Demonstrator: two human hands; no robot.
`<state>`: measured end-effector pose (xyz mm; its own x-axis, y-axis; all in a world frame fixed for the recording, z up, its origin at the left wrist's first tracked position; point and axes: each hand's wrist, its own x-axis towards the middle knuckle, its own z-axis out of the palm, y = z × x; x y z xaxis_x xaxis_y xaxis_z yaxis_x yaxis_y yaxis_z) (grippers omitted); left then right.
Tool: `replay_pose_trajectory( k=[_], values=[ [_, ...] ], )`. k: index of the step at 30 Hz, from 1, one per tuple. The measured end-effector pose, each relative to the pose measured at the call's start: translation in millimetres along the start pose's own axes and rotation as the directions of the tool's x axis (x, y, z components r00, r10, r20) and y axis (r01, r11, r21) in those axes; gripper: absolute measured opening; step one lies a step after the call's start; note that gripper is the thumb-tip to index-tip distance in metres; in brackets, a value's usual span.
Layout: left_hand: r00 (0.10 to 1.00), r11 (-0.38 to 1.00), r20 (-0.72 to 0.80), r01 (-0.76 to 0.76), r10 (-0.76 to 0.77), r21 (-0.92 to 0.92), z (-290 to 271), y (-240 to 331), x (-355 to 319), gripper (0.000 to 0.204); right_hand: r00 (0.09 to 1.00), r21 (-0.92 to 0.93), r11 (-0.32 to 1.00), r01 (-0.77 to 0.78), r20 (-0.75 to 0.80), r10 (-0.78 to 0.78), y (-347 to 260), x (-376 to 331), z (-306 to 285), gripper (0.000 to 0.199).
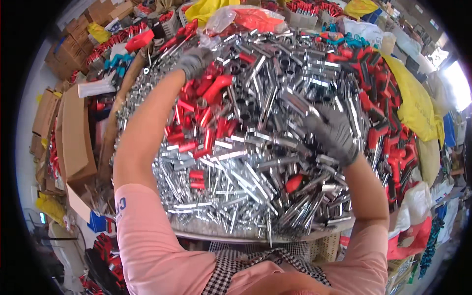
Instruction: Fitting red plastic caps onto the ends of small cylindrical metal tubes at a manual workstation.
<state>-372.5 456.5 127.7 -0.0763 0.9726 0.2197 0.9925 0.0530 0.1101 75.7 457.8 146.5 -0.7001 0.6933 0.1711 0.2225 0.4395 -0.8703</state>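
Chrome metal tubes [255,147], a huge loose heap, fill the centre of the frame on the surface [216,235], whose pale front edge shows at lower centre. Red plastic handles [204,118] are mixed into the heap left of centre. A second mass of red-and-black grips [388,113] runs down the right side, with yellow bags [418,103] behind it at upper right. Cardboard boxes [73,132] stand at the left edge, more of them stacked at upper left. A clear plastic bag of red parts [246,19] sits at top centre. Small teal-handled pieces [118,60] lie at upper left.

Left hand [194,61], grey glove, is stretched far to the upper centre-left, at the far edge of the heap. It looks curled down onto the tubes there; whether it holds one, cannot tell. Right hand [334,132], grey glove, lies right of centre, fingers bent and pressed into the tubes, seemingly closing around a few. The exact grip is hidden by the pile.

Risks, judged from how things lie: the heap is steep and loose, and tubes at lower centre already overhang the front edge of the surface. Pulling or raking from the middle could set off a slide and send tubes off that edge. The tubes lie crossed, so lifting one could drag neighbours along. Cut tube ends look sharp, and both forearms are bare above the gloves, so a scrape is likely on a deep reach.
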Motion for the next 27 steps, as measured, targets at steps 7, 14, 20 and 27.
replay_pose_trajectory(
  k=[7, 14, 20, 27],
  values=[
    [0.973, 0.971, 0.167, 0.188, -0.163, -0.148, 51.3, -44.1, 80.3, 0.035, 0.930, 0.219, 0.909, -0.353, -0.020, 0.366, -17.4, 40.3, -30.9, 0.078],
    [0.948, 0.954, 0.223, 0.262, -0.226, -0.148, 81.7, -40.2, 242.0, 0.035, 0.858, 0.209, 0.867, -0.453, -0.162, 0.488, 15.4, 47.9, -48.7, 0.054],
    [0.904, 0.965, 0.366, 0.256, -0.221, -0.049, 139.1, -86.0, 350.2, 0.031, 0.826, 0.014, 0.856, -0.517, -0.256, 0.503, 9.5, 72.3, -45.2, 0.030],
    [0.758, 0.972, 0.618, 0.096, -0.210, 0.212, 169.8, -108.7, 418.4, 0.045, 0.781, 0.049, 0.836, -0.546, -0.332, 0.529, 13.2, 103.1, -42.3, 0.038]
  ],
)
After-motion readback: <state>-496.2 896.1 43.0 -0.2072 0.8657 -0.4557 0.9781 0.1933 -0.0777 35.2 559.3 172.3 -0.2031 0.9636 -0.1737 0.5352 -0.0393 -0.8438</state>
